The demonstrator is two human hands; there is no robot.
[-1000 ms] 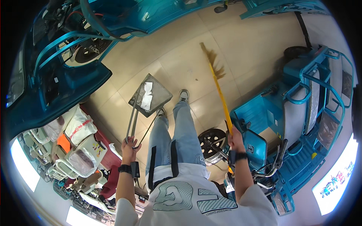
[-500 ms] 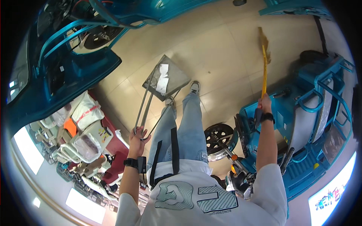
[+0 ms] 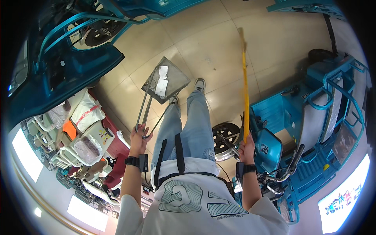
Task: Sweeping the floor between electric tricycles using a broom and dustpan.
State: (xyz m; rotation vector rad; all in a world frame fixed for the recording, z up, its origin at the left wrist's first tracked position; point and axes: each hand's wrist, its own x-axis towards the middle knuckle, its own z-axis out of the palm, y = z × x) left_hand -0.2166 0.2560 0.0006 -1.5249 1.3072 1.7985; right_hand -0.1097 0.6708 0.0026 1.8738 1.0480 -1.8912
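My left hand (image 3: 138,141) is wrapped round the looped metal handle of a long-handled dustpan (image 3: 174,77). Its grey square pan rests on the floor ahead of my left foot, with two pieces of white paper (image 3: 161,87) lying in it. In my right hand (image 3: 246,150), closed, is the yellow stick of a broom (image 3: 245,84). The stick reaches away from me over the floor, and the small brush end (image 3: 241,38) at its far tip is blurred. Some specks of dirt (image 3: 214,69) lie on the tiles between broom and dustpan.
A teal three-wheeled vehicle (image 3: 297,117) stands close on my right, its front wheel (image 3: 226,135) near my leg. Another teal vehicle (image 3: 74,78) fills the far left. Rows of scooters with a white bag (image 3: 87,111) on them stand at the left.
My right hand has come in toward my body and the broom has swung left. The dustpan sits slightly further left in view, with my left hand still on its handle.
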